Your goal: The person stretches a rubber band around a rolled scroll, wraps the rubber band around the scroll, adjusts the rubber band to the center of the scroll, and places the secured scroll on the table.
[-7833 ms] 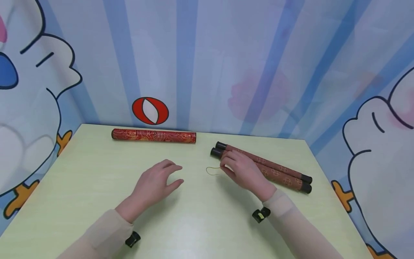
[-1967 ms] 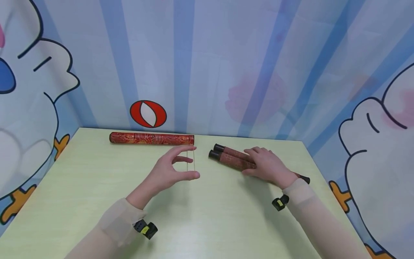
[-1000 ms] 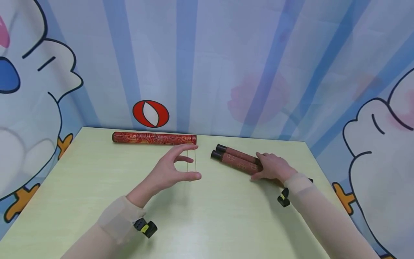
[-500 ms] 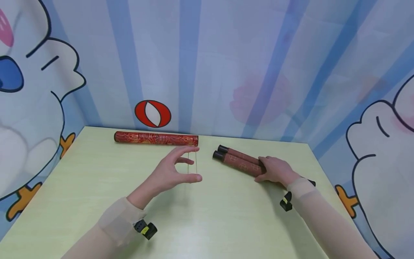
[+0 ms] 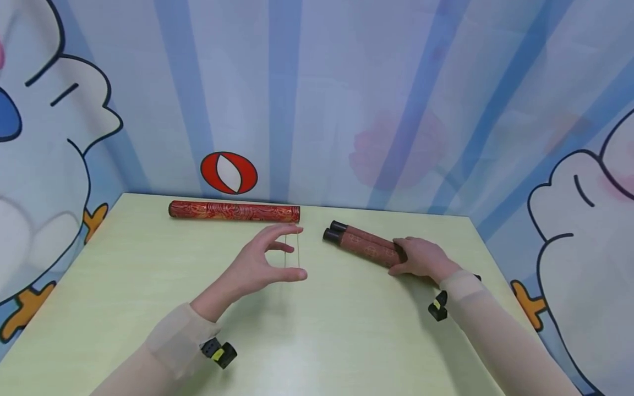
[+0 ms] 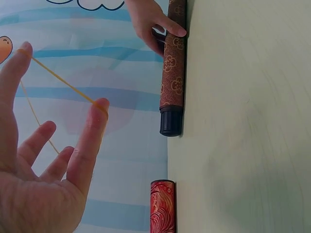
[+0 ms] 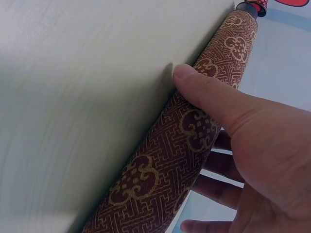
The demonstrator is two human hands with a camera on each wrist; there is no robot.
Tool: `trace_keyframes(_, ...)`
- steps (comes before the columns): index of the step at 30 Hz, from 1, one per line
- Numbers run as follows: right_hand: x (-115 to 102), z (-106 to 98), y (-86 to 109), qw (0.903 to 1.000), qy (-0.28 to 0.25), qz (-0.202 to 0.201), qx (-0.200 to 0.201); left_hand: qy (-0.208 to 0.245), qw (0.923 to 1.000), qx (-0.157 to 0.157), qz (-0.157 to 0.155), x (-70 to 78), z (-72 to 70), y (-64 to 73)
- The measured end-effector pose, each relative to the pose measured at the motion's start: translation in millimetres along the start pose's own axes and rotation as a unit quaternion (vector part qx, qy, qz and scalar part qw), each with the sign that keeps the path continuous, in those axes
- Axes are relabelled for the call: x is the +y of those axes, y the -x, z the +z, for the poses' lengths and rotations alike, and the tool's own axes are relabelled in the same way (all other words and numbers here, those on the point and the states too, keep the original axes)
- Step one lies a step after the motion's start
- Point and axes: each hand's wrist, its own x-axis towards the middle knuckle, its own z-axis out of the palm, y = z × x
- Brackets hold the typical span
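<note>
A thin yellow rubber band (image 6: 63,81) is stretched between the spread thumb and fingers of my left hand (image 5: 255,265), raised over the table left of centre. Two brown patterned rolled scrolls with black ends lie side by side at a slant on the right: the near scroll (image 5: 366,248) looks thicker than the far scroll (image 5: 372,237). My right hand (image 5: 423,258) grips them around their middle. In the right wrist view the thumb lies across the near scroll (image 7: 146,177), and the fingers reach round the far side. The hand and sleeve hide much of their right half.
A red and gold patterned roll (image 5: 234,211) lies along the back edge of the pale table (image 5: 317,341), left of the brown scrolls. Behind the table hangs a blue striped cartoon curtain (image 5: 322,110).
The rubber band was at my right hand's fingers; now it stretches across my left hand. My right hand shifted right along the scrolls to grip them. In the last half second, little changed.
</note>
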Motion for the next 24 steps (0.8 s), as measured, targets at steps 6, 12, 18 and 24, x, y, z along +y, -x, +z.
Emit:
trace_keyframes(6, 2.1, 0.0, -0.4, 0.9999, 0.000, -0.012, 0.010, 0.003, 1.0000, -0.003, 0.002, -1.3, 0.0, -1.2)
trace_keyframes(12, 4.4, 2.1, 0.9, 0.9995, 0.001, -0.022, 0.024, -0.002, 1.0000, -0.003, 0.002, -4.2, -0.3, -1.9)
trace_keyframes(18, 8.3, 6.2, 4.0, 0.9983, -0.010, -0.035, 0.046, 0.002, 1.0000, 0.000, 0.001, -8.0, -0.4, -4.5)
trace_keyframes(24, 14.5, 8.5, 7.7, 0.9958, -0.009, -0.053, 0.074, -0.002, 1.0000, 0.001, -0.005, -11.0, -1.9, -7.7)
